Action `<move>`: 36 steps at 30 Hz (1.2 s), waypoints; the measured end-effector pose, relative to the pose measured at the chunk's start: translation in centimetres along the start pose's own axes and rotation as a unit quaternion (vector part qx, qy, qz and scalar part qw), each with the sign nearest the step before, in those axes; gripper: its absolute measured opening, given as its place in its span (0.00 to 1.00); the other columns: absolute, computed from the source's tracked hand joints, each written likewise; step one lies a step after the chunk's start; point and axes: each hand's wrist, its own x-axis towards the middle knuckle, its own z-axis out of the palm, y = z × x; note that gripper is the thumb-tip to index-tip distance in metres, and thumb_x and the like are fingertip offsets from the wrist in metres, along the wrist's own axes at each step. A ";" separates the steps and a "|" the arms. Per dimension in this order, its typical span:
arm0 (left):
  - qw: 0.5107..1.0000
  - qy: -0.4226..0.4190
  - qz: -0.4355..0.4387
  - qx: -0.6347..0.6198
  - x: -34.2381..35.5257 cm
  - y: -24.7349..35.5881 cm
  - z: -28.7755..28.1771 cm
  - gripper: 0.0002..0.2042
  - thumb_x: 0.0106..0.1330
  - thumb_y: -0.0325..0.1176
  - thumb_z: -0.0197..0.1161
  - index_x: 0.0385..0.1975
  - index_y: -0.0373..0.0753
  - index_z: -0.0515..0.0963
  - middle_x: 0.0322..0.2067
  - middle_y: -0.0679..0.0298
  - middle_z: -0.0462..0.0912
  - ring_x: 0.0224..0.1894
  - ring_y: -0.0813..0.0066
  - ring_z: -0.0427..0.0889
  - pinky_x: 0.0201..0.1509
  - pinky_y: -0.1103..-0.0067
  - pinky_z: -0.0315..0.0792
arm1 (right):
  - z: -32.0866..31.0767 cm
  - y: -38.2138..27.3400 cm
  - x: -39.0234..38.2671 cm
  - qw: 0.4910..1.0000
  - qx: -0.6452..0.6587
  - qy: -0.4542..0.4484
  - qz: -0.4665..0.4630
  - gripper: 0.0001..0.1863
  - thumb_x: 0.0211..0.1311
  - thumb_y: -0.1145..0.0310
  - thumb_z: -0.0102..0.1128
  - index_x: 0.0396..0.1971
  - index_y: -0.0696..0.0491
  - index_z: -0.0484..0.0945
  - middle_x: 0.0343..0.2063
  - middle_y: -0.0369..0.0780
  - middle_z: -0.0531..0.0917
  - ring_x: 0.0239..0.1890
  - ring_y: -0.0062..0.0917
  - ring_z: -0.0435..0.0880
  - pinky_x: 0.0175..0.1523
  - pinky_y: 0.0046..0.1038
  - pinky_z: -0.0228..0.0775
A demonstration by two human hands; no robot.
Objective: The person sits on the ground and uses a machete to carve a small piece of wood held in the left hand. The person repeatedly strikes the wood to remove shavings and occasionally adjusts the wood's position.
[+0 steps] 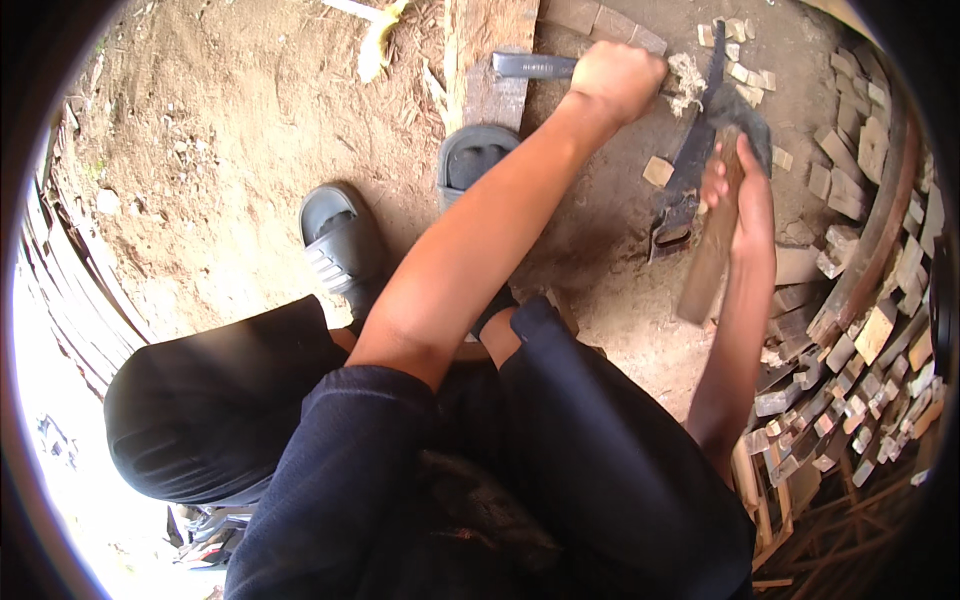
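Note:
My left hand (620, 80) is closed around a dark flat-handled tool (535, 66), which sticks out to the left of the fist. Just right of that fist is a frayed pale tuft (686, 86); whether it belongs to the tool I cannot tell. Farther right, my right hand (752, 200) grips a wooden-handled tool (708, 260) with a broad dark grey head, somewhat blurred. A handsaw (688, 165) with a dark blade lies on the ground beside and partly behind it, its handle toward me.
A wooden plank (490, 100) lies ahead of my sandalled feet (345, 240). Small wood offcuts (658, 171) are scattered around the saw. Stacked wood pieces (850, 390) fill the right side, with a curved brown beam (880, 230) along them. Bare dirt (220, 200) spreads left.

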 end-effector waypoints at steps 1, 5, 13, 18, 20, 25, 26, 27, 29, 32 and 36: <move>1.000 -0.003 0.002 -0.002 -0.1 0.0 0.1 0.06 0.50 0.33 0.59 0.26 0.41 0.79 0.28 0.59 0.82 0.32 0.64 0.82 0.37 0.73 0.76 | 0.2 0.4 0.1 0.998 0.039 0.034 -0.028 0.17 0.64 0.52 0.46 0.34 0.53 0.67 0.14 0.30 0.65 0.10 0.11 0.63 0.12 0.15 0.57; 0.999 0.002 0.027 0.019 -0.7 -0.7 0.4 0.06 0.52 0.32 0.57 0.25 0.42 0.80 0.28 0.58 0.82 0.31 0.64 0.83 0.36 0.73 0.76 | 0.5 -1.7 -2.6 0.983 -0.164 -0.047 0.066 0.14 0.65 0.56 0.44 0.32 0.53 0.65 0.15 0.31 0.65 0.13 0.13 0.61 0.17 0.18 0.57; 0.999 -0.009 0.038 0.007 -1.0 -0.8 -0.1 0.06 0.51 0.32 0.57 0.24 0.41 0.79 0.27 0.58 0.82 0.31 0.65 0.83 0.36 0.72 0.76 | -0.1 -1.6 -2.9 0.978 -0.169 -0.079 0.089 0.15 0.65 0.55 0.46 0.34 0.54 0.64 0.16 0.32 0.65 0.13 0.13 0.62 0.18 0.18 0.57; 0.999 -0.023 0.033 0.015 -1.4 -0.1 0.2 0.05 0.51 0.33 0.57 0.23 0.41 0.79 0.26 0.58 0.82 0.31 0.66 0.83 0.35 0.72 0.76 | -0.2 0.9 0.5 0.996 0.086 0.004 -0.009 0.19 0.62 0.52 0.48 0.36 0.54 0.65 0.14 0.30 0.65 0.10 0.14 0.62 0.14 0.18 0.55; 0.999 -0.030 0.030 0.015 -1.2 -0.4 0.0 0.05 0.52 0.33 0.58 0.23 0.42 0.79 0.26 0.59 0.82 0.31 0.66 0.83 0.35 0.73 0.76 | -0.5 0.0 -2.4 0.994 -0.081 -0.034 0.057 0.18 0.64 0.53 0.47 0.36 0.55 0.66 0.15 0.31 0.65 0.13 0.14 0.62 0.17 0.18 0.55; 0.998 -0.014 0.037 0.041 -0.9 -0.8 0.7 0.05 0.50 0.34 0.59 0.23 0.42 0.80 0.27 0.60 0.82 0.31 0.66 0.83 0.35 0.73 0.76 | -1.5 0.3 -0.6 0.999 -0.039 0.005 0.000 0.18 0.63 0.52 0.47 0.35 0.54 0.66 0.13 0.32 0.65 0.11 0.14 0.63 0.16 0.19 0.57; 0.999 -0.014 0.035 0.037 -0.3 -0.8 0.2 0.05 0.50 0.33 0.59 0.23 0.42 0.79 0.27 0.60 0.82 0.31 0.65 0.83 0.35 0.73 0.76 | -0.3 0.7 0.7 0.998 0.019 -0.003 -0.063 0.18 0.63 0.52 0.47 0.34 0.53 0.66 0.14 0.32 0.65 0.11 0.14 0.63 0.15 0.19 0.57; 0.999 -0.014 0.032 0.033 -0.2 -0.8 -0.1 0.05 0.50 0.33 0.59 0.23 0.42 0.79 0.27 0.60 0.82 0.31 0.65 0.83 0.35 0.73 0.76 | -0.3 1.2 -0.1 0.999 -0.028 -0.018 -0.022 0.17 0.63 0.52 0.47 0.34 0.53 0.66 0.14 0.32 0.65 0.11 0.14 0.63 0.16 0.19 0.56; 0.998 -0.038 0.028 0.037 -1.1 -0.6 0.1 0.06 0.51 0.33 0.58 0.25 0.42 0.79 0.27 0.59 0.82 0.31 0.65 0.83 0.36 0.73 0.76 | 0.4 1.6 -2.3 0.990 -0.118 -0.053 0.054 0.16 0.64 0.53 0.46 0.33 0.53 0.66 0.14 0.32 0.65 0.13 0.14 0.62 0.17 0.19 0.56; 0.998 -0.037 0.035 0.045 -1.1 -0.9 0.3 0.06 0.51 0.33 0.57 0.27 0.42 0.79 0.28 0.58 0.82 0.31 0.64 0.83 0.36 0.73 0.76 | -0.6 0.8 -0.7 0.997 -0.059 -0.032 0.042 0.16 0.64 0.53 0.45 0.33 0.53 0.66 0.13 0.31 0.65 0.12 0.14 0.61 0.17 0.19 0.56; 0.999 -0.034 0.009 0.033 -1.0 -0.7 0.1 0.07 0.51 0.32 0.57 0.28 0.42 0.79 0.28 0.58 0.82 0.32 0.64 0.83 0.36 0.73 0.76 | -0.6 2.6 0.6 0.997 -0.035 -0.054 0.041 0.17 0.64 0.52 0.46 0.32 0.53 0.66 0.13 0.30 0.65 0.11 0.14 0.61 0.16 0.18 0.56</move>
